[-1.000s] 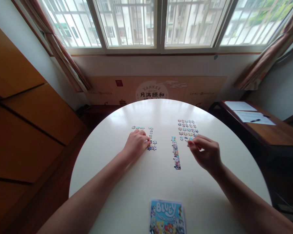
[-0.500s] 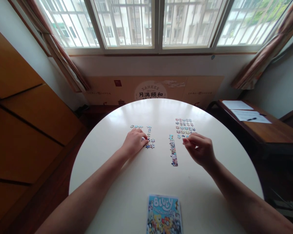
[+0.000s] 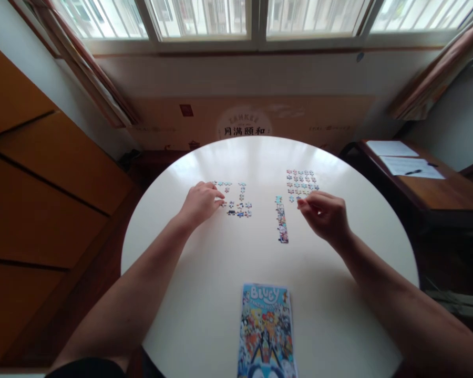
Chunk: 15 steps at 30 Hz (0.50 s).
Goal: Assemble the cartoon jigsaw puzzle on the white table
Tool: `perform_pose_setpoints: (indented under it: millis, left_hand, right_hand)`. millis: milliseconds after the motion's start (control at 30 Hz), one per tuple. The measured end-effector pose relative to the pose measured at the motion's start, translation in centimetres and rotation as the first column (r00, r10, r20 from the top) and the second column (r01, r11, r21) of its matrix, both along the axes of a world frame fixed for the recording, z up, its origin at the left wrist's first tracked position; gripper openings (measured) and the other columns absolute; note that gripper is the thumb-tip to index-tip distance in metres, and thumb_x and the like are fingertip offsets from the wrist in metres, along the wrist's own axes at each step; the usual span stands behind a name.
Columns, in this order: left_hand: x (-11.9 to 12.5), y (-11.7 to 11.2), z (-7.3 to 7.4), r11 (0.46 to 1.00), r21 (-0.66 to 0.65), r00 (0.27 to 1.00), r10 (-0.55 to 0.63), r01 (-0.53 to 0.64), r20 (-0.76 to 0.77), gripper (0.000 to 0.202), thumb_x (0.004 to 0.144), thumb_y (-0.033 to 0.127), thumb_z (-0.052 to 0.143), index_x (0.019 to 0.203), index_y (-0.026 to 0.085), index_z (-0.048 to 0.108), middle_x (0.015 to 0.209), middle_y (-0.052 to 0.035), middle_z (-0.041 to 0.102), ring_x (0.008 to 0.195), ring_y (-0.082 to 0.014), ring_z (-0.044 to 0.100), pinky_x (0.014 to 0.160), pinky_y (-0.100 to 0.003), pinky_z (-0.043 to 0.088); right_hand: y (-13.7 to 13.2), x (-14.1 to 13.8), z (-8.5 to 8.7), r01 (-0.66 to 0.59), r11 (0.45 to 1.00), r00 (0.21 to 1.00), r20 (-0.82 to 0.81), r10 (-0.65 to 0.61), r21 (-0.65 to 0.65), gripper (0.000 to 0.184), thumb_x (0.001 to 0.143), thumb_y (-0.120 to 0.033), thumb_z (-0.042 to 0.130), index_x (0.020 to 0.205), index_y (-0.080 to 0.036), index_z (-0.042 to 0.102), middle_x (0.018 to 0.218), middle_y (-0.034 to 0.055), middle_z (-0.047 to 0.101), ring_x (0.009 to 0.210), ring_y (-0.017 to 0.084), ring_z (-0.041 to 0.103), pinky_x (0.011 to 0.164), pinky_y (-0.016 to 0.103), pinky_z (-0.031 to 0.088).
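A round white table (image 3: 228, 262) carries small jigsaw pieces. My left hand (image 3: 200, 203) rests on the table with curled fingers, fingertips touching the left cluster of pieces (image 3: 238, 206). My right hand (image 3: 325, 215) hovers with thumb and fingers pinched together, just below a neat grid of loose pieces (image 3: 301, 181); whether a piece sits in the pinch I cannot make out. Between the hands lies a joined strip of pieces (image 3: 281, 223) running toward me. A colourful Bluey puzzle picture sheet (image 3: 266, 331) lies near the table's front edge.
An orange wooden cabinet (image 3: 35, 173) stands to the left. A dark side desk (image 3: 425, 184) with papers and a pen is at the right. A printed cardboard box (image 3: 244, 123) leans under the window, with curtains on both sides.
The camera has tilted down, so the picture sheet shows more fully. My left hand slid left off the cluster, uncovering more pieces. My right hand stays pinched near the grid.
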<state>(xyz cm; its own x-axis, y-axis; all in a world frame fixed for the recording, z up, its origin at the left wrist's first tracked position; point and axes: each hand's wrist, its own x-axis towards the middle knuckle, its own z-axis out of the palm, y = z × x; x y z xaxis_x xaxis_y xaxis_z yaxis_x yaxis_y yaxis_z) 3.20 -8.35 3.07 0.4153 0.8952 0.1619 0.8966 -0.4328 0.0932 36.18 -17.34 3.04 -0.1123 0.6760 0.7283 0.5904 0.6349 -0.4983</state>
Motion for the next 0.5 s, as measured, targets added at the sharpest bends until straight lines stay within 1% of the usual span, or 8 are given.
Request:
perform_pose_setpoints:
  millis: [133, 233, 300, 400, 500]
  left_hand:
    - [0.85, 0.06, -0.35, 0.998, -0.055, 0.999, -0.022, 0.023, 0.031, 0.019, 0.088, 0.031, 0.066, 0.094, 0.022, 0.082, 0.107, -0.0081, 0.07, 0.109, -0.0289, 0.056, 0.099, -0.041, 0.041]
    - [0.85, 0.43, -0.62, 0.994, -0.104, 0.997, -0.028, 0.035, 0.074, 0.023, 0.088, 0.034, 0.064, 0.096, 0.021, 0.081, 0.109, -0.0086, 0.068, 0.115, -0.0301, 0.052, 0.104, -0.042, 0.037]
    - [0.7, 0.56, -0.61, 0.991, -0.129, 0.997, -0.036, 0.046, 0.075, 0.024, 0.088, 0.036, 0.064, 0.096, 0.019, 0.08, 0.107, -0.0085, 0.067, 0.116, -0.0301, 0.051, 0.106, -0.043, 0.035]
    - [0.55, 0.52, -0.32, 0.988, -0.146, 0.998, -0.048, 0.055, 0.046, 0.025, 0.085, 0.036, 0.066, 0.095, 0.016, 0.079, 0.102, -0.0079, 0.067, 0.115, -0.0293, 0.053, 0.106, -0.043, 0.036]
    - [0.45, 0.23, 0.22, 0.985, -0.167, 0.999, -0.03, 0.036, 0.043, 0.023, 0.083, 0.035, 0.067, 0.093, 0.017, 0.078, 0.098, -0.0054, 0.07, 0.107, -0.0265, 0.06, 0.101, -0.038, 0.041]
  right_hand:
    - [0.11, 0.32, 0.09, 0.053, 0.999, 0.999, 0.008, -0.053, -0.014, 0.037, 0.095, -0.032, 0.061, 0.061, -0.022, 0.054, 0.055, -0.0017, 0.045, 0.051, 0.013, 0.041, 0.051, 0.031, 0.033]
    - [0.33, 0.47, -0.06, 0.101, 0.994, 0.994, 0.045, -0.099, -0.036, 0.039, 0.097, -0.04, 0.059, 0.063, -0.023, 0.055, 0.055, -0.001, 0.045, 0.053, 0.014, 0.042, 0.053, 0.032, 0.035]
    - [0.39, 0.5, -0.19, 0.108, 0.993, 0.992, 0.076, -0.105, -0.043, 0.04, 0.098, -0.043, 0.057, 0.064, -0.023, 0.056, 0.056, -0.0008, 0.044, 0.054, 0.014, 0.042, 0.054, 0.033, 0.036]
    - [0.35, 0.4, -0.31, 0.093, 0.995, 0.99, 0.113, -0.088, -0.045, 0.041, 0.099, -0.044, 0.057, 0.064, -0.023, 0.055, 0.057, -0.0008, 0.043, 0.054, 0.014, 0.041, 0.055, 0.033, 0.036]
    - [0.25, 0.19, -0.29, 0.089, 0.995, 0.987, 0.142, -0.081, -0.049, 0.042, 0.099, -0.043, 0.054, 0.063, -0.023, 0.054, 0.056, -0.0009, 0.043, 0.053, 0.013, 0.041, 0.053, 0.031, 0.034]
